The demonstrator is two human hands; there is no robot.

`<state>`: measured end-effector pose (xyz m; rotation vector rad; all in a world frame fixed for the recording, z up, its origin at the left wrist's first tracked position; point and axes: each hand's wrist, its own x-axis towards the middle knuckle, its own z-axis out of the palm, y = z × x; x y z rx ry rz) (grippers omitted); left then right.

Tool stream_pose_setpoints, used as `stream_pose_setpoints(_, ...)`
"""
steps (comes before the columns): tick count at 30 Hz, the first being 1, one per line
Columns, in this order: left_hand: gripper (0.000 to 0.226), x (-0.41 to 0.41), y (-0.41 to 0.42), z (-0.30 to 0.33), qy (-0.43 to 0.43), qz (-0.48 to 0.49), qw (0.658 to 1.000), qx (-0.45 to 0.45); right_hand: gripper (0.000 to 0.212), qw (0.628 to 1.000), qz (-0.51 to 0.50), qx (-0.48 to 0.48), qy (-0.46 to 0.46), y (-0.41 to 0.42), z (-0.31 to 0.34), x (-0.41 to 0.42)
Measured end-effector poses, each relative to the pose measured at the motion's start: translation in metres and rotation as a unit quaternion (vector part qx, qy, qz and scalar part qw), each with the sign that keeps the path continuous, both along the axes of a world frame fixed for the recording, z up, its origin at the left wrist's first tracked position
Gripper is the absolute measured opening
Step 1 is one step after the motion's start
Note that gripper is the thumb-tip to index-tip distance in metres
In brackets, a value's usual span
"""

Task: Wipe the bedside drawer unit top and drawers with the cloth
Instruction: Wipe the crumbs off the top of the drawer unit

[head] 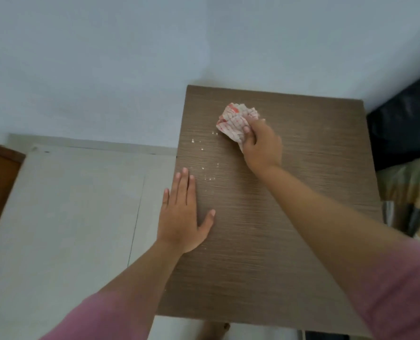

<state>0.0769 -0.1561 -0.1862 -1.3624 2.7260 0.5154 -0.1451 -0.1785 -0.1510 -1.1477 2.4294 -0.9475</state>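
Looking straight down on the brown wood-grain top of the bedside drawer unit, standing against a pale wall. Gripping a crumpled white-and-red cloth in the right hand, fingers curling tight round the bunched fabric, pressing it onto the far middle part of the top. Lying flat near the left edge, the left hand, palm down, fingers straight and close together, thumb spreading out to the side, holding nothing. Showing small white crumbs scattered on the wood between the two hands, just left of the cloth. Wearing pink sleeves on both arms. Showing pale floor tiles at left, a dark cushion and patterned bedding at right.
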Motion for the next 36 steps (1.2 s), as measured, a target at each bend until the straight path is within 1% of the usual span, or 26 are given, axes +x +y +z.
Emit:
stream_pose_setpoints(4,0.088,-0.001,-0.002,0.002,-0.018,0.002,0.999,0.029,0.038,1.0,0.015,0.011,-0.007,-0.053,-0.015,-0.018)
stream_pose_setpoints(9,0.087,0.0,-0.003,0.002,-0.025,0.004,0.999,0.039,0.043,0.989,0.086,0.113,0.043,-0.091,-0.029,-0.019)
stream_pose_setpoints(15,0.088,0.0,-0.005,0.002,-0.049,0.001,0.997,0.055,0.044,0.983,0.125,0.123,0.058,-0.115,-0.034,-0.004)
stream_pose_setpoints(20,0.087,-0.001,-0.005,0.003,-0.053,0.004,0.997,0.057,0.044,0.964,0.217,0.119,0.098,-0.12,-0.037,0.006)
stream_pose_setpoints(27,0.088,-0.002,-0.004,0.003,-0.035,0.011,0.998,0.05,0.048,0.938,0.276,0.175,0.116,-0.11,-0.034,0.012)
stream_pose_setpoints(31,0.088,-0.001,-0.003,0.003,-0.025,0.013,0.999,0.042,0.049,0.931,0.289,0.193,0.108,-0.099,-0.031,0.017)
stream_pose_setpoints(36,0.089,-0.002,-0.002,0.003,-0.027,0.009,0.999,0.036,0.047,0.935,0.286,0.182,0.106,-0.077,-0.031,0.032)
